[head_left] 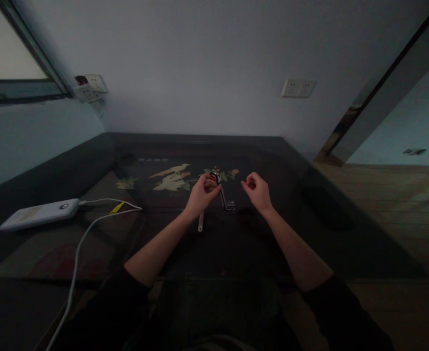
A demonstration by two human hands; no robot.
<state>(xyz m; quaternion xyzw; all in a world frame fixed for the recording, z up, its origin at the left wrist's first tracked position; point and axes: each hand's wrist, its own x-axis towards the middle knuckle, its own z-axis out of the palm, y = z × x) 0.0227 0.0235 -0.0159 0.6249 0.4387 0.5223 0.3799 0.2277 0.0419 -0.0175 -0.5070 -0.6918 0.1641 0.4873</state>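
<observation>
While the left hand (201,192) pinches a metal nail clipper (221,192) above the dark tabletop (309,229), the right hand (257,191) hovers at three o'clock, loosely curled and holding nothing. A white power bank (41,213) lies at nine o'clock.

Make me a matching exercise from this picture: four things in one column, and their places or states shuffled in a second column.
Things:
1. left hand
2. right hand
3. power bank
4. wall socket

Places or states:
A. lies at the table's left, white cable plugged in
B. on the wall above the table
C. closed on a metal nail clipper
D. curled, holding nothing visible

Pairs: 1-C, 2-D, 3-A, 4-B
</observation>
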